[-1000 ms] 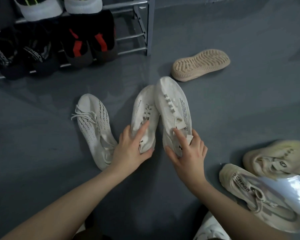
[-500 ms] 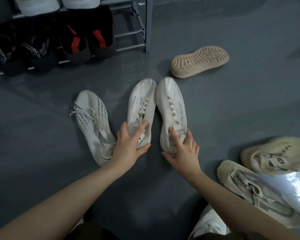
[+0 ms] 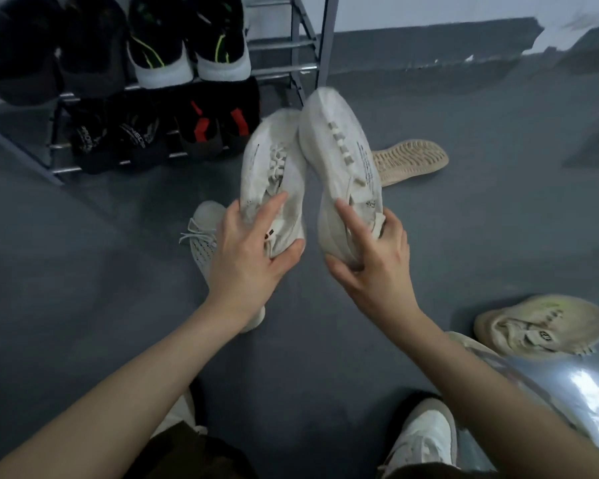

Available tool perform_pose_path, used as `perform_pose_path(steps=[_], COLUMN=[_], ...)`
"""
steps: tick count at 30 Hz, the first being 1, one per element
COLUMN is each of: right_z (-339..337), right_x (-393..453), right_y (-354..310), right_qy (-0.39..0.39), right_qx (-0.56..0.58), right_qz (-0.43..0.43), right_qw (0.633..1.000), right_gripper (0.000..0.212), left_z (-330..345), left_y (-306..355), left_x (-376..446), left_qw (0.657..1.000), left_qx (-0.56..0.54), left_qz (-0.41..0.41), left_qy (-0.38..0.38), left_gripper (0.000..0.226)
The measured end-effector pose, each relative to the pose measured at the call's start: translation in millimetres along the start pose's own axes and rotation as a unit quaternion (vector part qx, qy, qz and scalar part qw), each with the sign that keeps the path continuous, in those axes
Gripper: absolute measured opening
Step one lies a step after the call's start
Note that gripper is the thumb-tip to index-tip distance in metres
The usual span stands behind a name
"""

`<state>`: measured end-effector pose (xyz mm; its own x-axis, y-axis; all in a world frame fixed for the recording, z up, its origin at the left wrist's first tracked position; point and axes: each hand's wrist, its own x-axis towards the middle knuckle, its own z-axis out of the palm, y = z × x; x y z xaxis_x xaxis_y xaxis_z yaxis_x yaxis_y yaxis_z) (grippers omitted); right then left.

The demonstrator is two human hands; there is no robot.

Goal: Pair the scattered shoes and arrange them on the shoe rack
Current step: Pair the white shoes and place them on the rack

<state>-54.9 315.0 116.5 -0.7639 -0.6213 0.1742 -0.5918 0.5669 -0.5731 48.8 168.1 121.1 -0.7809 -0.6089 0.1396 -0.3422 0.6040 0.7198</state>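
Note:
My left hand (image 3: 253, 257) grips the heel of one white sneaker (image 3: 274, 167), and my right hand (image 3: 370, 261) grips the heel of its matching white sneaker (image 3: 339, 157). Both shoes are lifted off the grey floor, toes pointing away toward the metal shoe rack (image 3: 301, 67) at the upper left. The rack holds several dark shoes, among them a black pair with white soles (image 3: 191, 46) and a black pair with red marks (image 3: 218, 126). A white knit sneaker (image 3: 201, 233) lies on the floor, partly hidden behind my left hand.
A beige shoe (image 3: 412, 160) lies sole-up on the floor behind the lifted pair. Two cream sneakers (image 3: 540, 326) lie at the lower right beside a shiny glare patch (image 3: 581, 385). My own white shoe (image 3: 426, 437) shows at the bottom edge.
Both hands have lifted the white pair off the floor and carried it up toward the rack. The view has tilted up, showing more of the rack.

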Motion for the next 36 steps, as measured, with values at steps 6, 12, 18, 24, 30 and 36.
perform_pose_path(steps=[6, 12, 18, 24, 30, 36], right_z=[-47, -82, -90, -81, -38, 17], right_x=[26, 60, 78, 122, 189, 259], right_y=[-58, -136, -201, -248, -272, -292], right_qy=[0.012, 0.033, 0.046, 0.037, 0.010, 0.004], right_qx=[0.014, 0.052, 0.061, 0.034, 0.014, 0.001], right_qz=[-0.066, -0.103, -0.146, -0.183, -0.200, -0.203], right_qw=[0.998, 0.993, 0.986, 0.982, 0.980, 0.979], right_gripper=[0.067, 0.066, 0.065, 0.062, 0.062, 0.061], left_z=[-70, -137, -194, -247, -279, -296], left_y=[32, 55, 63, 38, -16, -61], left_x=[10, 18, 29, 69, 130, 198], left_qw=[0.997, 0.988, 0.978, 0.970, 0.967, 0.970], left_qx=[-0.012, -0.022, -0.013, 0.006, 0.044, 0.061], left_qz=[0.040, 0.056, 0.045, -0.003, -0.038, -0.040], left_qy=[0.071, 0.141, 0.204, 0.242, 0.247, 0.232], left_gripper=[0.060, 0.057, 0.055, 0.052, 0.051, 0.051])
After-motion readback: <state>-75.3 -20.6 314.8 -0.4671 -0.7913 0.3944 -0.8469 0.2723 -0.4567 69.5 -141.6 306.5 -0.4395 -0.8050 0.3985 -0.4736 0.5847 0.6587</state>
